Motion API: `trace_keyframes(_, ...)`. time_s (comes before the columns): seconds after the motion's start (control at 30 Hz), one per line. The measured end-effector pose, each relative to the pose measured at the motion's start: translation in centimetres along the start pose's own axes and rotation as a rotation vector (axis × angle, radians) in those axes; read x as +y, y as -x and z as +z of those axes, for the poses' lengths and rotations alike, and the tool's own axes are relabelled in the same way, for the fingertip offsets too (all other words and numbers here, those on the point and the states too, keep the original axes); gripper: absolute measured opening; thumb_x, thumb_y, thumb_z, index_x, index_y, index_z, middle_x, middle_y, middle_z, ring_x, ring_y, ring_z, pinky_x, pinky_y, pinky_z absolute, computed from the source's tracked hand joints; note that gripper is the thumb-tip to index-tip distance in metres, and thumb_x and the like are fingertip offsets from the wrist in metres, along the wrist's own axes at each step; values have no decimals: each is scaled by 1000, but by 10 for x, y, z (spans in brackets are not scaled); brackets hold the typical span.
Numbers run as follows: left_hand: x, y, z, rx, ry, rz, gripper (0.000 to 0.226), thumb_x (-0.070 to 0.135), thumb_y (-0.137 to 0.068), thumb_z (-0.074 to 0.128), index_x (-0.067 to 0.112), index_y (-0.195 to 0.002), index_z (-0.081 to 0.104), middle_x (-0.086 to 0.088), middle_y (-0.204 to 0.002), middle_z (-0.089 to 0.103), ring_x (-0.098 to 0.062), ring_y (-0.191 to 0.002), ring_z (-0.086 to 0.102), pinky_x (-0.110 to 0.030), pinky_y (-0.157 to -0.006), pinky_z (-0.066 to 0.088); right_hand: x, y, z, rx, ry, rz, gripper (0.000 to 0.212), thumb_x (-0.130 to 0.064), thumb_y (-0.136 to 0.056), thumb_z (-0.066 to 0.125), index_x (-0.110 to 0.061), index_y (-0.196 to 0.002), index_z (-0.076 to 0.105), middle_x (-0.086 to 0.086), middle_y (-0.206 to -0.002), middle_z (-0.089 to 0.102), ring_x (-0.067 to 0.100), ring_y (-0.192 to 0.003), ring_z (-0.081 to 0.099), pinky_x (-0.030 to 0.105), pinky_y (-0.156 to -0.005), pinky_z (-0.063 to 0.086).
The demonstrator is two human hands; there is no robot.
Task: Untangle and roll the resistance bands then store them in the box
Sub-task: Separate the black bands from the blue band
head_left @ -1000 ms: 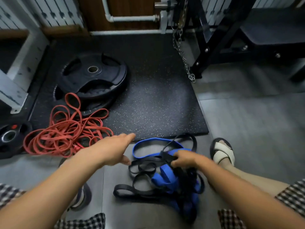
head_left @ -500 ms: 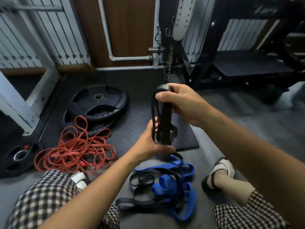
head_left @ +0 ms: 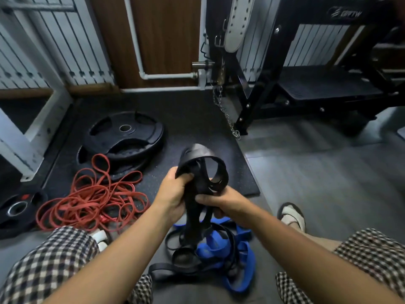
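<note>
A black resistance band (head_left: 202, 165) is bunched into loops above my two hands. My left hand (head_left: 173, 194) grips its left side and my right hand (head_left: 221, 204) grips it just below the loops. The band's lower part hangs down into a tangle of black bands (head_left: 182, 257) and a blue band (head_left: 238, 260) lying on the floor between my knees. A heap of thin red bands (head_left: 92, 198) lies on the floor to the left. No box is in view.
Black weight plates (head_left: 125, 137) are stacked behind the red bands, with a smaller plate (head_left: 17, 209) at far left. A speckled rubber mat (head_left: 186, 119) covers the floor ahead. A black bench frame (head_left: 317, 93) and hanging chain (head_left: 225, 113) stand at the back right. My sandalled foot (head_left: 292, 216) rests on the right.
My right hand has come down from holding the band's top stretched high and now grips it low beside my left hand. The band's top has slackened into loose loops.
</note>
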State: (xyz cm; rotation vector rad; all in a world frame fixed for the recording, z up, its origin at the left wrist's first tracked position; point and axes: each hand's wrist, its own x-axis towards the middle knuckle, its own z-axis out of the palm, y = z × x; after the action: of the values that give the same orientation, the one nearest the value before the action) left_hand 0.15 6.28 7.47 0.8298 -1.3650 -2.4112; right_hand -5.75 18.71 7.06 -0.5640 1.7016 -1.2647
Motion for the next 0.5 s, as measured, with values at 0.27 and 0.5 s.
trace_keyframes(0.27, 24, -33, -27, -190, -423, -75, 68, 13, -60, 75, 20, -121, 46, 0, -114, 61, -12, -106, 57, -32, -92, 42, -34, -37, -56, 331, 75, -96, 20, -9, -80, 68, -17, -95, 59, 3, -73, 62, 9, -57, 58, 25, -56, 40)
trace_keyframes(0.5, 13, -45, -31, -115, -451, -235, 16, 8, -87, 60, 12, -101, 54, -6, -92, 68, -17, -81, 65, -30, -75, 49, -152, -71, -130, 615, 199, -322, 16, -6, -87, 56, -19, -97, 51, -3, -61, 57, -3, -30, 43, 10, -32, 27)
